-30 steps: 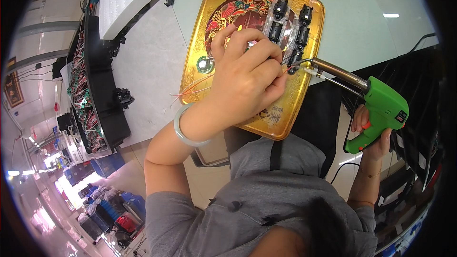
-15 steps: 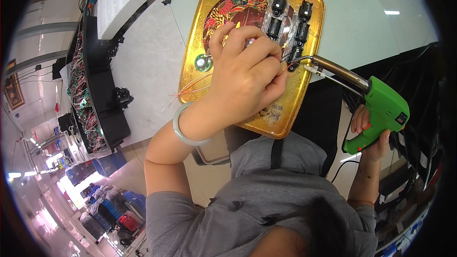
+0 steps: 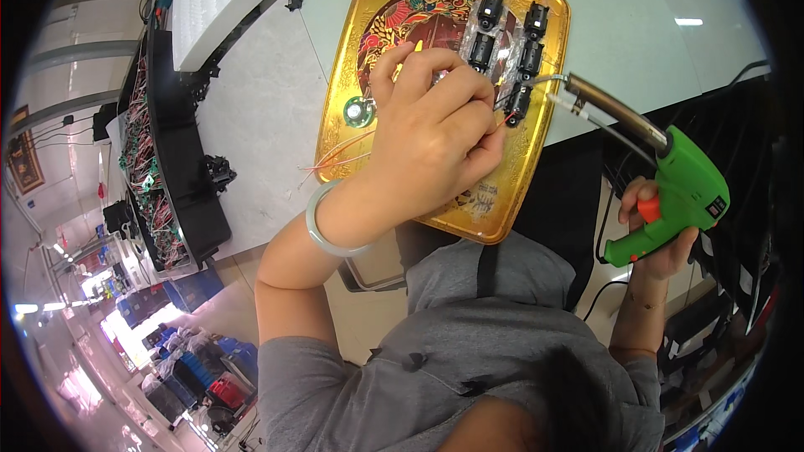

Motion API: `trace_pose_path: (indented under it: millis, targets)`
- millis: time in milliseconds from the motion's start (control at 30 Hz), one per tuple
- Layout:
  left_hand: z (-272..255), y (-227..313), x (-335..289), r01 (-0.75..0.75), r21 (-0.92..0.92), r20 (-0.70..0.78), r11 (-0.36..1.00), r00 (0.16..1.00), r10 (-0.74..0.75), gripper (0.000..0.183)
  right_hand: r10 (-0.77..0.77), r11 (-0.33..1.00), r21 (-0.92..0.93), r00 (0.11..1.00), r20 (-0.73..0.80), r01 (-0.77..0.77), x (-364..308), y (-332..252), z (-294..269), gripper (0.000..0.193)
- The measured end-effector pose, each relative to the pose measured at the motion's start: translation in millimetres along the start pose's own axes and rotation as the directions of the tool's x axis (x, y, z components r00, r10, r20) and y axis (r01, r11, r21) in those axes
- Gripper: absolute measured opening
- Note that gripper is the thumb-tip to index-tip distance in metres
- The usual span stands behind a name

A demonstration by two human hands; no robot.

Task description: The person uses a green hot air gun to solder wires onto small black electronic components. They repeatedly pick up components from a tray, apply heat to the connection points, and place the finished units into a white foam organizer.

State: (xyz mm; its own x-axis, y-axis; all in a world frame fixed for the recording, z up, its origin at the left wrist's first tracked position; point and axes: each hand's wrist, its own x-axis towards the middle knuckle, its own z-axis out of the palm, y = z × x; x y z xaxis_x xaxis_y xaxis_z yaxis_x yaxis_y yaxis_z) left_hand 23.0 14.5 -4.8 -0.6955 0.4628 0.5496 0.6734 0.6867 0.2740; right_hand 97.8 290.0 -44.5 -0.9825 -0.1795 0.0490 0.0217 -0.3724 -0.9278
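Observation:
My left hand (image 3: pixel 435 130) is closed in a pinch above a gold tray. A thin red wire (image 3: pixel 507 117) shows at its fingertips, beside the lowest black plastic part (image 3: pixel 517 107) of the right-hand row. Orange and white wires (image 3: pixel 339 155) come out from under the palm, near a small round speaker-like piece (image 3: pixel 358 112) with a green rim. My right hand (image 3: pixel 664 243) grips the handle of a green soldering gun (image 3: pixel 691 180). Its orange trigger (image 3: pixel 648 208) stands out under the fingers. The gun's metal tip (image 3: pixel 548 79) points left over the tray's right edge.
The gold tray (image 3: pixel 335 59) with a patterned dark centre lies on a pale table (image 3: pixel 636 17). More black parts (image 3: pixel 492 10) sit on it in two rows. To the left stand a black bin of wired boards (image 3: pixel 155 176), a white foam tray (image 3: pixel 222 0) and loose black pieces (image 3: pixel 219 172).
My right hand has drawn the soldering gun up and to the right, its tip leaving the lowest black part. The trigger is out further. My left hand has stayed in place.

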Motion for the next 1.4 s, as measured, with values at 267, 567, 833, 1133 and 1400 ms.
trace_pose_path:
  millis: [267,567,833,1133,1400]
  targets:
    - [2,2,2,0.020,-0.034,-0.009,0.999,1.000,-0.021,0.014,-0.071,0.958,0.280,0.997,0.005,0.067,38,11,26,0.068]
    - [-4,4,4,0.002,0.017,0.057,1.000,0.998,-0.003,0.016,-0.113,0.835,0.548,0.991,0.071,0.056,74,26,38,0.068]
    - [-11,4,5,0.081,-0.034,0.049,0.996,0.996,-0.079,0.024,-0.125,0.778,0.625,0.989,0.073,0.052,80,31,41,0.060]
    - [-40,-20,2,0.432,0.054,0.279,0.900,0.859,-0.429,0.024,-0.075,0.766,0.640,0.997,-0.004,0.060,79,35,45,0.059]
    - [-28,-3,-15,0.447,-0.556,0.185,0.701,0.889,-0.420,0.010,0.022,0.724,0.686,0.997,0.075,-0.068,76,26,56,0.057]
